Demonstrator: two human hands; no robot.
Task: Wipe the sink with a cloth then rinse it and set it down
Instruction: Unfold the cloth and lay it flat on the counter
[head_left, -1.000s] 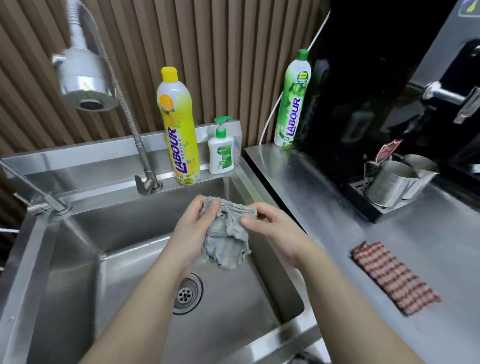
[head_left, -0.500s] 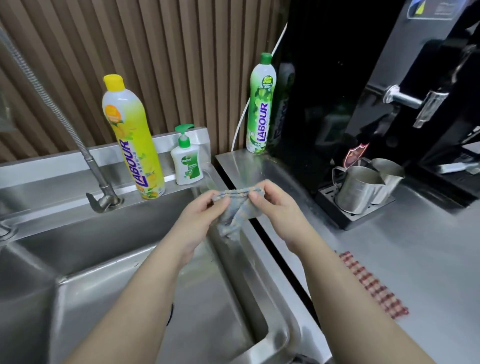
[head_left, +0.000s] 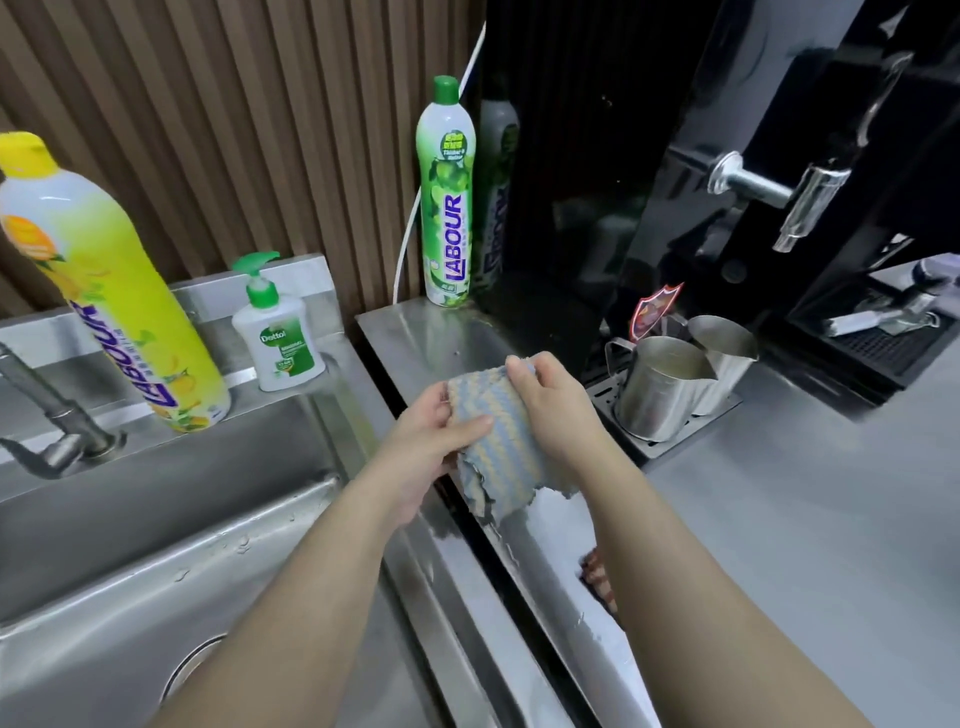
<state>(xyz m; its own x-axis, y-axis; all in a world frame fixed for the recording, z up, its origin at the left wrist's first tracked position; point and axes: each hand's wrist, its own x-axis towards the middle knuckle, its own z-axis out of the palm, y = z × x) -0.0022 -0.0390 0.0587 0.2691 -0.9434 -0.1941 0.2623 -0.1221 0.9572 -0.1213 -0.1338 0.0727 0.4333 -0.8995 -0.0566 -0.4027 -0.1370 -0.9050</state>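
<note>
A blue and beige striped cloth (head_left: 496, 444) hangs spread between both hands, above the gap between the steel sink (head_left: 171, 525) and the steel counter (head_left: 810, 519). My left hand (head_left: 434, 441) pinches its left edge with the thumb on top. Its upper right corner is gripped by my right hand (head_left: 553, 402). The cloth's ragged lower edge dangles just over the counter's left rim. The sink basin lies to the left, wet, with its drain (head_left: 195, 670) partly hidden by my left forearm.
A yellow dish soap bottle (head_left: 111, 301), a hand soap pump (head_left: 278, 338) and a faucet base (head_left: 62, 431) stand on the sink's back ledge. A green soap bottle (head_left: 448, 202), two steel jugs (head_left: 670, 379), a black machine (head_left: 779, 182) and a red checked cloth (head_left: 597, 577) occupy the counter.
Both hands carried the cloth from over the basin rightward to the counter's edge and spread it flat. The view has swung right, away from the faucet.
</note>
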